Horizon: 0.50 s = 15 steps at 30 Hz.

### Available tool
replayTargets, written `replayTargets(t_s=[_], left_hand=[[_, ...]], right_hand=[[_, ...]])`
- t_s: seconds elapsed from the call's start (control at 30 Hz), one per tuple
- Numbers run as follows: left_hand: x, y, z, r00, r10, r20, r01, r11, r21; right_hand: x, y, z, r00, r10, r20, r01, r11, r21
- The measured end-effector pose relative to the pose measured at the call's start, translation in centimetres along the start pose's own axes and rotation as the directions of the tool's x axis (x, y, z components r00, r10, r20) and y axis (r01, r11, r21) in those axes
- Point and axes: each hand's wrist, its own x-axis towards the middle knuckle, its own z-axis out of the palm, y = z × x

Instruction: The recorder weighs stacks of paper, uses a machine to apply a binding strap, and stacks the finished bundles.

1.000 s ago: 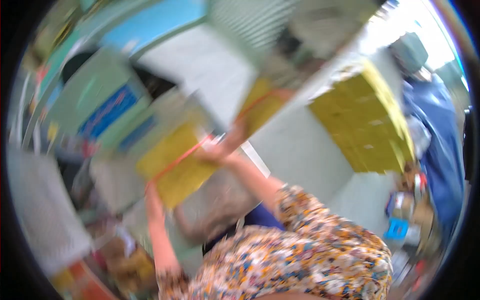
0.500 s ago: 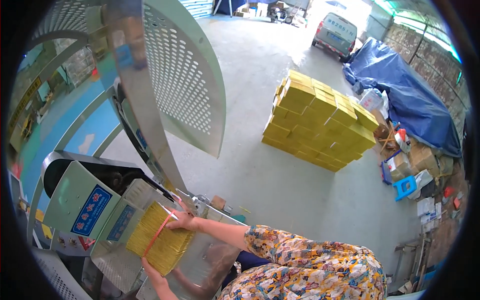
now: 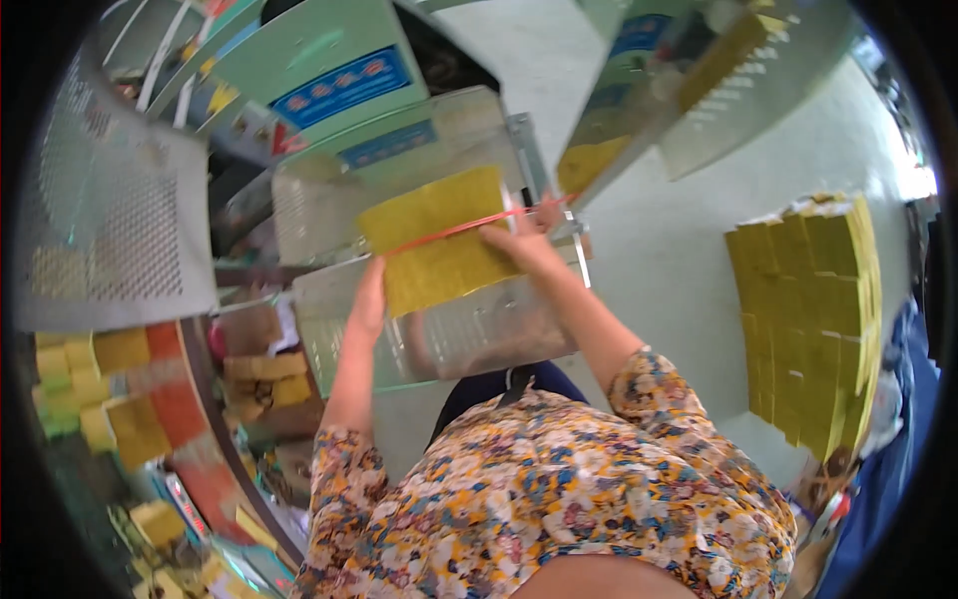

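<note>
A bundle of yellow paper (image 3: 439, 270) lies on the shiny metal table (image 3: 479, 329) of a strapping machine, with a red strap (image 3: 459, 230) running across its top. My left hand (image 3: 370, 297) is closed against the bundle's left end. At the right end, my right hand (image 3: 524, 245) grips it, thumb on the upper face and the other fingers partly hidden. The strap continues past my right hand to the machine's upright frame. A pale green machine cover (image 3: 329, 70) with a blue label stands just beyond the bundle.
A perforated panel (image 3: 120, 220) stands to the left, and the machine's tilted frame (image 3: 639, 130) rises at upper right. On the floor at right is a tall stack of yellow bundles (image 3: 803, 319) beside a blue tarp (image 3: 903, 419). More yellow bundles (image 3: 125, 359) lie at lower left.
My view has swung left and down, so the machine table is now central and the yellow stack is at far right. Both hands stay at the strapped bundle, which lies flatter in view.
</note>
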Motion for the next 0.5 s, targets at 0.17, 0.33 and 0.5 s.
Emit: replayTargets(t_s=[0.17, 0.33, 0.5], left_hand=[[0.3, 1.7, 1.8, 0.998, -0.063, -0.025, 0.062, 0.996, -0.07], [2.5, 4.1, 1.6, 0.996, -0.085, -0.035, 0.083, 0.995, -0.049], [10.6, 10.3, 2.0, 0.981, -0.112, 0.158, 0.064, 0.957, 0.283]], right_hand=[[1.3, 1.7, -0.1, 0.995, -0.09, 0.051, 0.081, 0.986, 0.149], [-0.8, -2.1, 1.1, 0.995, -0.026, -0.093, 0.037, 0.992, 0.118], [2.0, -0.4, 3.0, 0.966, 0.015, -0.26, 0.089, 0.919, 0.384]])
